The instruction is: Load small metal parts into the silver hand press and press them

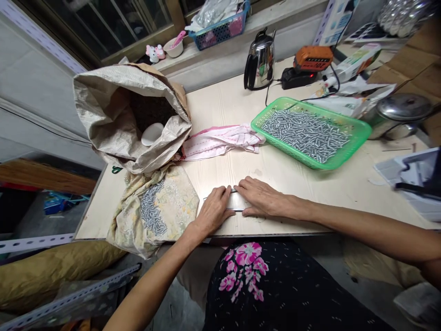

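A flat, silvery rectangular piece (237,201) with dark edges lies on the table near its front edge; its exact kind is unclear. My left hand (214,207) grips its left part, fingers on the far edge and thumb on the near one. My right hand (262,198) holds the right part in the same way. Between the hands the middle of the piece shows; the fingers hide its ends in part. Left of my left hand, a heap of small shiny metal pins (151,209) rests on a floral cloth (182,193). More such pins fill a green plastic basket (354,149) beyond my right hand.
An open woven sack (99,115) with a white scoop (152,134) inside stands back left. Behind my hands lies a pink-white cloth (223,141). A kettle (260,59), an orange battery (313,58) on its charger and a metal lidded pot (396,115) stand farther back.
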{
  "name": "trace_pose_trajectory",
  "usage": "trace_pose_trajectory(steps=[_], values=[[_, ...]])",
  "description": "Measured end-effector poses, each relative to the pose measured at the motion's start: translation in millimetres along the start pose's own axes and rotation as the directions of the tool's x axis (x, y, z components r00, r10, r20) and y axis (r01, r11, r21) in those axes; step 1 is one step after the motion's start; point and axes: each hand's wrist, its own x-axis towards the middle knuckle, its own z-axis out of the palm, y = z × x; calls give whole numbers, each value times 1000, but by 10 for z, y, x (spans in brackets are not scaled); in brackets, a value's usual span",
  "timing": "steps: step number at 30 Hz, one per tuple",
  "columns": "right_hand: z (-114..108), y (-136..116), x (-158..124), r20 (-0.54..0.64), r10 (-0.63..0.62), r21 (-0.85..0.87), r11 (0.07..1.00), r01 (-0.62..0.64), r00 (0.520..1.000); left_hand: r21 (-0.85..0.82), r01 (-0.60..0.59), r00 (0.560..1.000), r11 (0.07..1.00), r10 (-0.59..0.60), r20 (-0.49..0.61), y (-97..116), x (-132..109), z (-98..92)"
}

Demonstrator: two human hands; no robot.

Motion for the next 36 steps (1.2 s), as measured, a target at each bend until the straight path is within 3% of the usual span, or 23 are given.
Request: trace_pose_trajectory(steps=[6, 14, 19, 21, 24, 27, 31, 36], values=[[29, -30, -42, -35, 27, 12, 1000, -27, 999, 37, -50, 996, 998, 47, 82, 46, 115, -30], [127, 16, 82, -9, 95, -35, 995, -96, 995, 17, -21, 997, 1000, 19, 73, 30, 200, 17], [172, 32, 98, -43, 45, 8, 999, -44, 998, 52, 13, 999, 999, -15, 45, 55, 221, 55], [140, 60, 88, -68, 47, 5, 999, -47, 997, 75, 51, 999, 996, -51, 5, 81, 182, 100], [48, 175, 87, -75, 21, 4, 1000, -21, 997, 88, 124, 981, 988, -109, -161, 176, 57, 248], [-21, 350, 112, -28, -41, 51, 998, 42, 999, 77, 118, 955, 990, -92, -283, 349, -96, 443], [2, 535, 210, -63, -65, 24, 998, 66, 996, 46, 94, 958, 995, -77, -275, 572, -233, 601], [-8, 732, 475, -90, -142, -111, 985, 131, 986, -22, 72, 961, 997, -75, -266, 638, -296, 621]])
